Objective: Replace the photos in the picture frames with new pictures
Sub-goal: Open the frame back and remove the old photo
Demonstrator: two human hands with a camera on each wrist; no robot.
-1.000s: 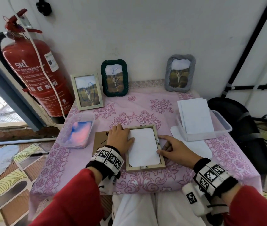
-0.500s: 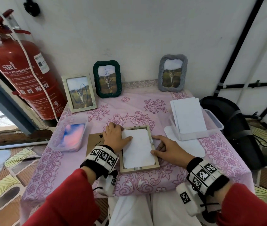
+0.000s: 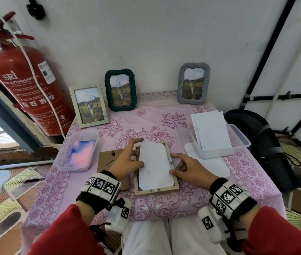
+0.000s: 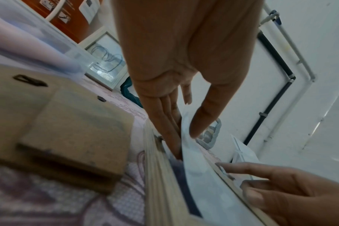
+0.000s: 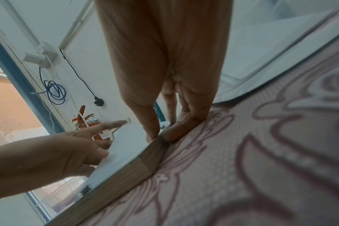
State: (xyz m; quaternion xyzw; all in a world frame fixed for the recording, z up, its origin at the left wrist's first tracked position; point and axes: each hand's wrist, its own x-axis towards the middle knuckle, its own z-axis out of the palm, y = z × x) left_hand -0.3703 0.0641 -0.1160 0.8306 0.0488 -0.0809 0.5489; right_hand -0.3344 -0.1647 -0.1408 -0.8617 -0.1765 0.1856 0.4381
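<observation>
A light wooden frame (image 3: 156,190) lies face down at the middle of the pink cloth. In it rests a white photo (image 3: 155,166), back side up, with its left edge raised and its top over the far rail. My left hand (image 3: 138,162) pinches that raised edge, thumb on top and fingers underneath; the left wrist view shows the photo (image 4: 199,175) lifted clear of the frame's rail (image 4: 159,175). My right hand (image 3: 173,164) grips the frame's right rail (image 5: 126,172), thumb on the inner side and fingers on the outer. The brown backing board (image 3: 109,162) lies left of the frame.
Three upright frames stand at the back wall: white (image 3: 89,105), green (image 3: 121,90), grey (image 3: 193,83). A clear tub with pink-blue pictures (image 3: 77,153) sits left, a tub of white sheets (image 3: 212,133) right. A fire extinguisher (image 3: 22,80) and a black bag (image 3: 260,144) flank the table.
The photo lay flat inside the frame; now its left edge is lifted and it has slid toward the far rail. My left hand went from resting on the left rail to pinching the photo.
</observation>
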